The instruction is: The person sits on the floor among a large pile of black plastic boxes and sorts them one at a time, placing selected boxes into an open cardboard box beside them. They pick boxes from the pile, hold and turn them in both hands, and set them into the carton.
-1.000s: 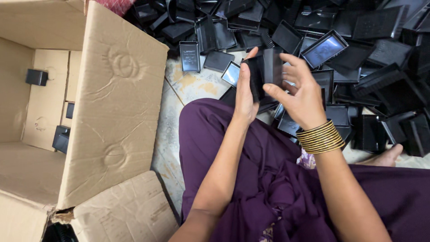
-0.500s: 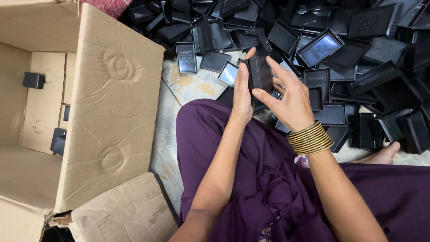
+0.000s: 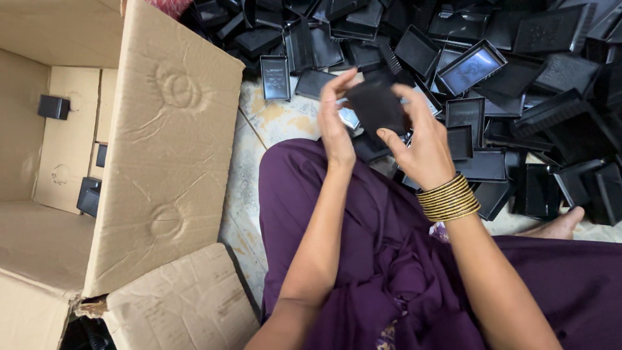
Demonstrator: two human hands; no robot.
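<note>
Both hands [image 3: 382, 129] around black tray [image 3: 376, 107]

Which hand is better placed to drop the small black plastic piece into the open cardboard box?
Probably the left hand: it grips the small black plastic piece on the side nearer the open cardboard box.

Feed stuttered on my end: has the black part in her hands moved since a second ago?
Yes. The black part has tilted from upright to a slant between both hands, hardly shifting against the cardboard box; it is blurred now.
</note>
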